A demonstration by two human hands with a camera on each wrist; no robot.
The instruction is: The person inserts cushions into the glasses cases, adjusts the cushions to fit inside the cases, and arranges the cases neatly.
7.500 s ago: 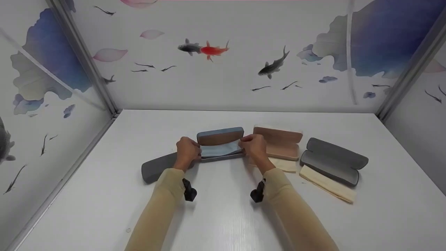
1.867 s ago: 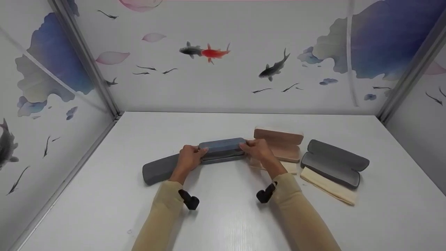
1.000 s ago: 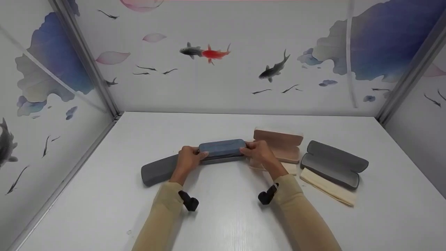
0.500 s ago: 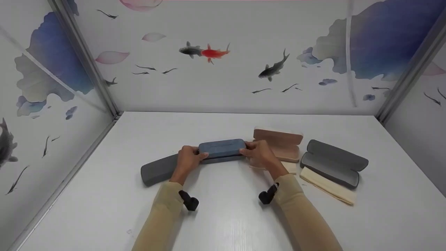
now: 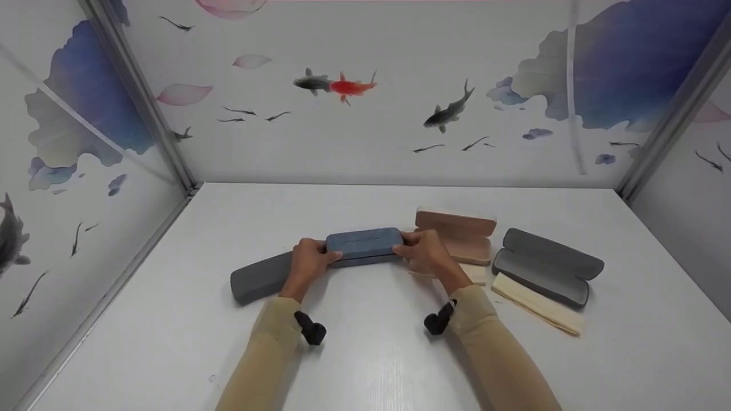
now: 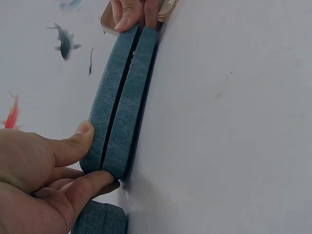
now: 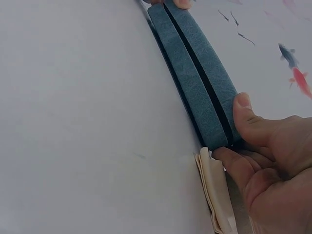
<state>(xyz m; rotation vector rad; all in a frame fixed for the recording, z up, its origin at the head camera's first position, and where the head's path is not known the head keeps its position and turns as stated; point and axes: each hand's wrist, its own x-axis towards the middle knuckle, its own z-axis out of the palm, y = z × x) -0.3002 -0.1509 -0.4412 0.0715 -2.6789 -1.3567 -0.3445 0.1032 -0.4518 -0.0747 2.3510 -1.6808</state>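
A blue glasses case [image 5: 364, 242] lies on the table with its lid lowered; both wrist views show a narrow dark gap between lid and base. At its left end my left hand [image 5: 307, 264] grips it, thumb on the lid and fingers at the end of the base [image 6: 114, 161]. My right hand [image 5: 425, 251] holds the other end the same way, its thumb pressing on the lid [image 7: 207, 53]. The inside of the case is hidden. Partly behind my left hand is a closed grey glasses case [image 5: 260, 278].
To the right stand an open brown glasses case [image 5: 457, 234] and an open grey glasses case [image 5: 542, 274]. A folded cream cloth [image 5: 537, 305] lies before the grey one; another cream cloth [image 5: 475, 274] is partly behind my right hand. White walls enclose the table [image 5: 365, 365].
Earlier the blue case stood open with a light blue cloth in it, a hand at each end. The lid has since swung down towards me, hiding the cloth. In the last half second, little differs.
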